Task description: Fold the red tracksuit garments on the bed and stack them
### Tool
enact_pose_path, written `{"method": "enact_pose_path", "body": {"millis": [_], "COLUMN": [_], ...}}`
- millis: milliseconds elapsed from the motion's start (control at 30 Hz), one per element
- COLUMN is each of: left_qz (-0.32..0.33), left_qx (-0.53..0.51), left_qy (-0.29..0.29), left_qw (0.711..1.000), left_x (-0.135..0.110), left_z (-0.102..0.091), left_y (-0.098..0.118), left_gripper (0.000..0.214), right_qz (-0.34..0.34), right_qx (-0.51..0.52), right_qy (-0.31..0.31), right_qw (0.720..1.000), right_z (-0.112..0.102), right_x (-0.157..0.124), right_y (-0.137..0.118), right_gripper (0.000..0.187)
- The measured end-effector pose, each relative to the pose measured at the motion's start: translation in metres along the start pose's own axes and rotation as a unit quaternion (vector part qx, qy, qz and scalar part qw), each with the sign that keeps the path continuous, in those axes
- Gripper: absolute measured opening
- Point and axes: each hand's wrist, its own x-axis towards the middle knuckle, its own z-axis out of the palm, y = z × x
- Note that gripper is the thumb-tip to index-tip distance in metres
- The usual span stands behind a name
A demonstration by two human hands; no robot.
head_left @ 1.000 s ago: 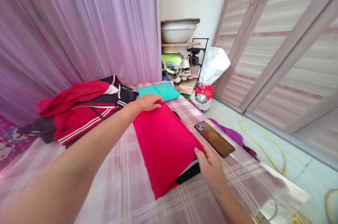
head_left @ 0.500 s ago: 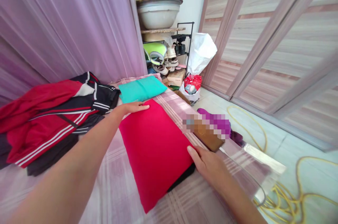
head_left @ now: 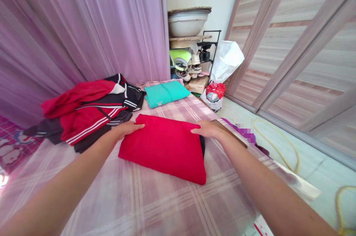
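A folded red garment (head_left: 167,149) lies on the plaid bed sheet (head_left: 125,202), with a sliver of dark cloth showing under its right side. My left hand (head_left: 130,128) pinches its far left corner, thumb along the top. At the far right corner, my right hand (head_left: 207,129) is closed on the cloth, its other fingers partly hidden. Just beyond sits a folded teal garment (head_left: 167,93). To the left is a loose heap of red and black clothes with white stripes (head_left: 91,108).
A purple curtain (head_left: 116,25) hangs behind the bed. Past the far corner stand a shoe rack (head_left: 213,62) and bags (head_left: 214,95). Along the right are wooden wardrobe doors (head_left: 289,54), with a yellow hose or cable (head_left: 278,143) on the floor. A brown flat item (head_left: 233,136) lies at the bed's edge.
The red garment has turned so its long side faces me. My right hand has moved to its far right corner, and the view has shifted left.
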Motion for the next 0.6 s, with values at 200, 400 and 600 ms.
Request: {"method": "enact_pose_path", "body": {"millis": [200,400,600], "left_qz": [-0.005,0.288,0.230], "left_qx": [0.007,0.327,0.344], "left_qy": [0.089,0.223,0.110], "left_qw": [0.996,0.872,0.904], "left_x": [-0.054,-0.055,-0.030], "left_z": [-0.014,0.028,0.070], "left_y": [-0.060,-0.023,-0.017], "left_gripper": [0.064,0.050,0.055], "right_qz": [0.028,-0.135,-0.037], "right_qx": [-0.119,-0.131,-0.100], "right_qy": [0.039,0.223,0.124], "right_qw": [0.992,0.957,0.987], "right_z": [-0.002,0.046,0.087], "right_x": [0.018,-0.014,-0.008], "right_y": [-0.060,-0.123,-0.113], "right_gripper": [0.032,0.050,0.059]}}
